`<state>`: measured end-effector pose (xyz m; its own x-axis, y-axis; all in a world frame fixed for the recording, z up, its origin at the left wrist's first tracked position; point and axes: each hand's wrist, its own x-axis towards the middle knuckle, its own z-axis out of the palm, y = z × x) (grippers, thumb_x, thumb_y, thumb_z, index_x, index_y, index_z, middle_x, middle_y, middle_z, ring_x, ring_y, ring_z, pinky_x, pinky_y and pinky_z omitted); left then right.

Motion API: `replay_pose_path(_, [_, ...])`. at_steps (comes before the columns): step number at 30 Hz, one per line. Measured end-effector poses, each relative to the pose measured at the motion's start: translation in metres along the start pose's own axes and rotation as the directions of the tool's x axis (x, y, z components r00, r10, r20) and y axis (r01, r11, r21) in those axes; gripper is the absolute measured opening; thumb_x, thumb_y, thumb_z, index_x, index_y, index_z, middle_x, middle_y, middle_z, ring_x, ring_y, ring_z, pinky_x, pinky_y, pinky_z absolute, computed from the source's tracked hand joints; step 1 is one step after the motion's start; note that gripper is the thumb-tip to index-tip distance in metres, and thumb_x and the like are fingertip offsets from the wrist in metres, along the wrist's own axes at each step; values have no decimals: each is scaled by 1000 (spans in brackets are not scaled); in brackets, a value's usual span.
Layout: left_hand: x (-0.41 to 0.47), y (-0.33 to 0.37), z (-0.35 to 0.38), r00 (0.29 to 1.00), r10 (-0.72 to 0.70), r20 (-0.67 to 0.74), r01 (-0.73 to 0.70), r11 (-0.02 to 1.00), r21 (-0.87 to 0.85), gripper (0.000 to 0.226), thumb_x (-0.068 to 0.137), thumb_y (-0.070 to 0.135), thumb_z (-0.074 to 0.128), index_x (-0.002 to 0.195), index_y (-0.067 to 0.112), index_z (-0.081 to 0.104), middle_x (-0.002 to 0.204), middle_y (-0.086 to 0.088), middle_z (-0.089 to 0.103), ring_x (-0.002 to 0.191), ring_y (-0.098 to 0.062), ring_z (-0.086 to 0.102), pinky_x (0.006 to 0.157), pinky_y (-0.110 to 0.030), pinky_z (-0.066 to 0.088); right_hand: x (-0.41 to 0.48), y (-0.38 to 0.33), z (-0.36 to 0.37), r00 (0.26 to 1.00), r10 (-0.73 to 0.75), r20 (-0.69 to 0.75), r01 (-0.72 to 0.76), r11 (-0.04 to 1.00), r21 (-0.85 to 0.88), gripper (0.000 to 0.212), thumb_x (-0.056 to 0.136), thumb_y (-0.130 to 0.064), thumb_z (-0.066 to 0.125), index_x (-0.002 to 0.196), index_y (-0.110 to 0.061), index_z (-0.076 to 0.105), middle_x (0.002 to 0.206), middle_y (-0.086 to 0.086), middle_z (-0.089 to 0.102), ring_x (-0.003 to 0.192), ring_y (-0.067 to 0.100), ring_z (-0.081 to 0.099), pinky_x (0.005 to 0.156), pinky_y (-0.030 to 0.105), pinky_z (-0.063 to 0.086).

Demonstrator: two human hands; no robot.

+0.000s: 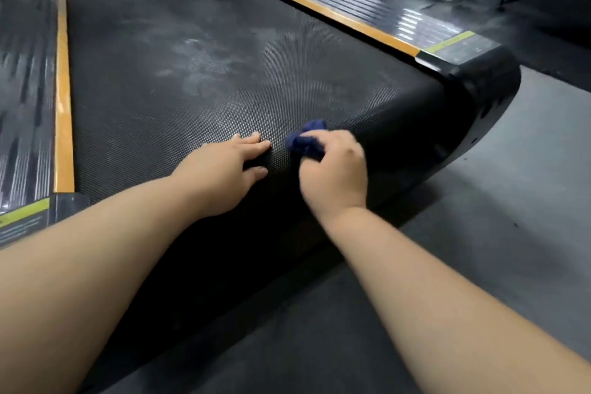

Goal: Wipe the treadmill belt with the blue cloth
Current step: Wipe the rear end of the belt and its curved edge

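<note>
**Rear-edge wipe, early pass**

My left hand (224, 166), fingers flat and released, presses the treadmill belt (134, 112). At its 3 o'clock the blue cloth (305, 141) lies bunched on the belt, grasped by the fingers of my right hand (332, 166). Next, I judge: sweep toward 12 o'clock, into the dusty patches (195, 51). Count: one belt, one cloth, two hands.

Dark blue cloth (306, 141), black dimpled treadmill belt (198, 51) (pale dusty smears), orange side strips (63, 99), grey floor (518, 201)
</note>
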<state>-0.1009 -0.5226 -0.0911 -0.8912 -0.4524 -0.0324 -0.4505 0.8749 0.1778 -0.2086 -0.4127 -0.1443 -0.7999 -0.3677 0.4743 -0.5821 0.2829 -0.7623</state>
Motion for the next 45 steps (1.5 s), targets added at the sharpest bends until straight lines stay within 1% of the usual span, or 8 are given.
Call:
replay_pose_path(5, [-15, -10, -4, 996, 3, -91, -10, 997, -71, 54, 89, 28, 62, 140, 34, 43, 146, 16, 39, 135, -4, 34, 105, -15, 21, -3, -2, -3, 991, -70, 114, 61, 995, 79, 29, 72, -16, 57, 95, -15, 75, 94, 13, 63, 87, 32, 61, 85, 37, 50])
replay_pose_path(11, [-33, -14, 4, 995, -2, -98, -6, 997, -73, 51, 93, 30, 56, 141, 35, 40, 149, 23, 27, 138, 4, 19, 116, -26, 15, 49, 20, -20, 967, 256, 15, -252, 960, -124, 37, 78, -24, 51, 110, -20, 68, 110, 14, 61, 104, 33, 57, 93, 32, 46])
replay_pose_path(19, [-36, -19, 3, 990, 34, -139, -41, 998, -42, 51, 91, 27, 58, 139, 35, 44, 147, 22, 32, 138, 0, 26, 108, -16, 17, -19, -5, 14, 995, 39, -92, -29, 994, 107, 26, 70, -22, 56, 89, -14, 72, 86, 13, 61, 80, 35, 59, 78, 38, 51])
replay_pose_path(23, [-37, -21, 3, 991, 25, -131, -32, 998, -52, 50, 92, 30, 57, 138, 39, 43, 146, 26, 32, 137, 0, 27, 109, -21, 19, 27, 60, -19, 808, 513, -290, -416, 845, 335, 27, 77, -3, 52, 96, -16, 67, 92, 7, 67, 78, 17, 57, 77, 24, 47])
replay_pose_path(26, [-36, -23, 5, 989, 28, -146, -38, 997, -67, 50, 92, 32, 57, 138, 40, 42, 146, 26, 31, 137, 1, 26, 111, -23, 18, 32, 68, -17, 632, 755, -176, -558, 601, 573, 29, 78, 6, 51, 89, -20, 60, 88, -2, 61, 76, 12, 54, 74, 26, 47])
replay_pose_path(33, [-33, -26, 2, 990, 17, -138, -29, 996, -80, 48, 90, 33, 60, 136, 40, 46, 145, 27, 34, 136, -1, 31, 107, -20, 21, -47, 21, 15, 623, 746, 236, -637, 308, 707, 31, 80, 12, 50, 79, -20, 54, 81, 2, 61, 72, 16, 57, 71, 31, 51])
replay_pose_path(38, [-34, -23, 5, 989, 2, -147, -10, 998, -56, 49, 90, 33, 59, 137, 39, 45, 145, 25, 34, 137, -1, 29, 109, -23, 21, 1, 49, -14, 558, 828, -55, -575, 434, 694, 28, 84, 4, 56, 99, -19, 53, 87, 4, 56, 68, 16, 53, 51, 21, 43])
replay_pose_path(45, [-35, -21, 7, 989, -7, -146, -2, 998, -60, 50, 90, 31, 59, 138, 38, 45, 147, 23, 33, 138, -2, 29, 113, -27, 21, -49, 16, 12, 567, 716, 408, -782, 311, 541, 27, 83, 2, 55, 101, -18, 55, 95, 6, 64, 91, 27, 64, 83, 42, 55])
